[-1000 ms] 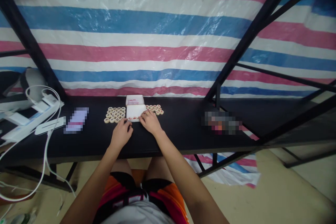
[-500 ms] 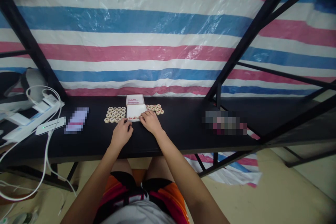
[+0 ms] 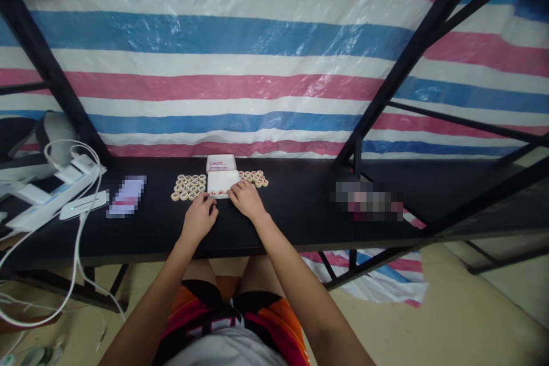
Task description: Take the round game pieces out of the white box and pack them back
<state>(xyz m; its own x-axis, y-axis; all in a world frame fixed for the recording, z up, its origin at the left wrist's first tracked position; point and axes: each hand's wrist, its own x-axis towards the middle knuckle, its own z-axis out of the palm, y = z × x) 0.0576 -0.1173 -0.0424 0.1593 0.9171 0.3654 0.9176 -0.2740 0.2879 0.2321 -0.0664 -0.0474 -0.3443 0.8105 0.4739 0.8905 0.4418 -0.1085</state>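
Note:
A white open box (image 3: pixel 222 182) lies on the black table (image 3: pixel 291 211), with its lid (image 3: pixel 220 162) just behind it. Several round wooden chess pieces (image 3: pixel 189 186) sit in rows left of the box, and a smaller group of pieces (image 3: pixel 254 178) lies to its right. My left hand (image 3: pixel 199 219) rests on the table at the box's near left corner, fingers curled loosely; what they hold, if anything, is hidden. My right hand (image 3: pixel 245 199) lies flat at the box's near right corner, fingers stretched toward it.
A white power strip (image 3: pixel 51 194) with plugs and cables lies at the table's left end, beside a white device (image 3: pixel 83 205) and a blurred card. A blurred object (image 3: pixel 366 201) sits to the right. Black frame bars (image 3: pixel 386 91) rise on both sides before a striped tarp.

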